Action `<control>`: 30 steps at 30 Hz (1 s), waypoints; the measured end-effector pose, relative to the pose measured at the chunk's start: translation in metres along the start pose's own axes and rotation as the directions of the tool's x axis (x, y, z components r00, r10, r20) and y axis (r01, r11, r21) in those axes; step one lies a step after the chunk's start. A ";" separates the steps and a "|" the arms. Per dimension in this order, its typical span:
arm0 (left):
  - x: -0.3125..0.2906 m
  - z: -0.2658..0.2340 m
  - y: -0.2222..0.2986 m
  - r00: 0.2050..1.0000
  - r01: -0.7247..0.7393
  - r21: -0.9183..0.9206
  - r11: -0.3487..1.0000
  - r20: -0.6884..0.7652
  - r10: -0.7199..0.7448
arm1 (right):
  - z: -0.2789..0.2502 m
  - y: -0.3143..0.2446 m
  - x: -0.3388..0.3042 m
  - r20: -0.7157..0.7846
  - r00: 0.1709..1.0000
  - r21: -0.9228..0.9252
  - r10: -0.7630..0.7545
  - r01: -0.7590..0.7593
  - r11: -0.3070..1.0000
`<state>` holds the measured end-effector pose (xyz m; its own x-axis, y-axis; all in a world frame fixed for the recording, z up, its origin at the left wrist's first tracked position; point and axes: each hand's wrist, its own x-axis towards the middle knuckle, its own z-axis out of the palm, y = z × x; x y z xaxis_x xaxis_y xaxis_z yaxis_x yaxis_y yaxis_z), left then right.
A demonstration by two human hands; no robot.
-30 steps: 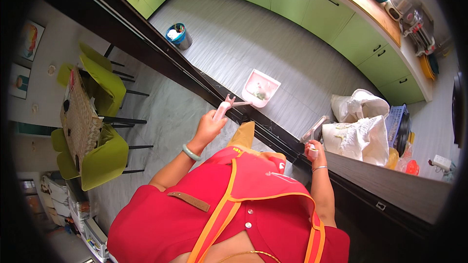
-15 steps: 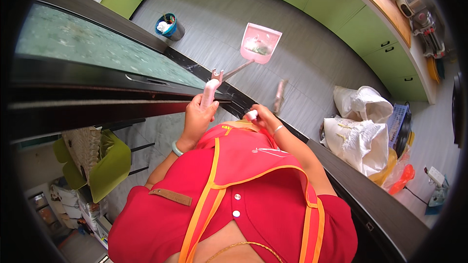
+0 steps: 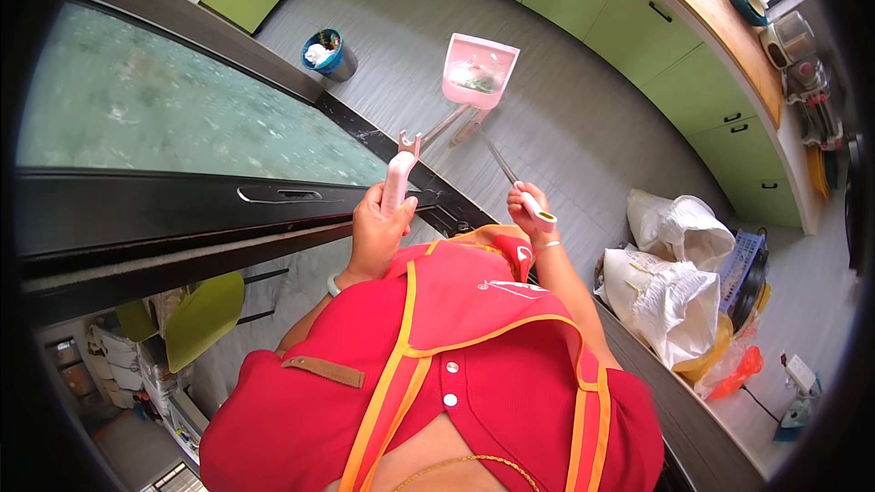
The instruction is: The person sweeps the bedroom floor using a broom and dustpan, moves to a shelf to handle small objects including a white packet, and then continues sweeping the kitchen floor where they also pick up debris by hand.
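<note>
The person's left hand (image 3: 375, 235) is gripping a pink handle (image 3: 397, 184), fingers wrapped closed; the right hand (image 3: 529, 208) is likewise clasping a broom (image 3: 500, 163). Farther out, the pink dustpan (image 3: 471, 100) is already holding scraps (image 3: 476, 80); what's left, I can't tell. Leftward, a bin (image 3: 344, 66) is standing on grey flooring (image 3: 392, 27), green cabinets (image 3: 624, 23) curving beyond.

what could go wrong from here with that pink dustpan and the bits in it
The loose bits lie uncovered in the pink dustpan, so they might spill if the left hand tips it.
The long-handled tool in the right hand reaches close to the dustpan's back, so it could bump it.
The dark threshold runs across the doorway and might catch a foot.
</note>
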<state>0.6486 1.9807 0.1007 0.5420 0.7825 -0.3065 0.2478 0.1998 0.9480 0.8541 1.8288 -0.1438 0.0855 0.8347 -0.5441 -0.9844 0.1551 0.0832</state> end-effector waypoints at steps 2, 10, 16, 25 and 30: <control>0.007 0.014 -0.002 1.000 -0.002 0.015 1.000 0.018 0.002 | 0.006 -0.021 -0.034 -0.076 0.996 -0.063 -0.053 0.048 0.997; 0.039 0.096 -0.014 0.998 0.066 -0.015 0.998 0.023 -0.066 | 0.004 -0.128 -0.119 -0.217 0.973 -0.028 -0.073 0.069 0.997; 0.068 0.183 -0.016 0.996 0.074 0.048 0.996 0.044 -0.076 | -0.031 -0.245 -0.201 -0.208 0.924 0.091 -0.321 0.345 0.934; 0.077 0.307 0.006 0.990 0.128 0.100 0.987 0.044 -0.133 | -0.097 -0.427 -0.281 -0.289 0.738 -0.045 -0.610 0.626 0.778; 0.077 0.354 0.027 0.972 0.184 0.199 0.963 0.107 -0.208 | -0.130 -0.498 -0.278 -0.415 0.563 -0.273 -0.715 0.672 0.688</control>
<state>0.9817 1.8375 0.0727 0.5613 0.6562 -0.5043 0.4978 0.2192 0.8392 1.3002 1.4512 -0.1424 0.6881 0.1400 -0.7120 -0.6618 0.5234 -0.5368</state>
